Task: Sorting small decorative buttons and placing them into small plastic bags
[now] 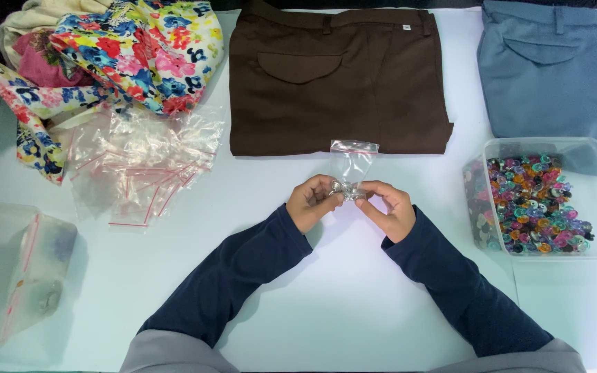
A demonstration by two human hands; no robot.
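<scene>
White table (340,311), bag (352,162) between fingers (326,190)

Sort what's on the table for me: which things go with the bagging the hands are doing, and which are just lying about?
In the work:
- small clear zip bag, held by left hand and right hand
- clear tub of coloured buttons
- pile of empty zip bags

Lying about:
- folded brown trousers
- folded blue trousers
- floral fabric heap
- translucent container at the left edge

At frame centre, both hands, left (310,202) and right (390,207), pinch a small clear zip bag (352,160) (red-striped top) above the desk (340,304), below folded brown trousers (336,76).
</scene>
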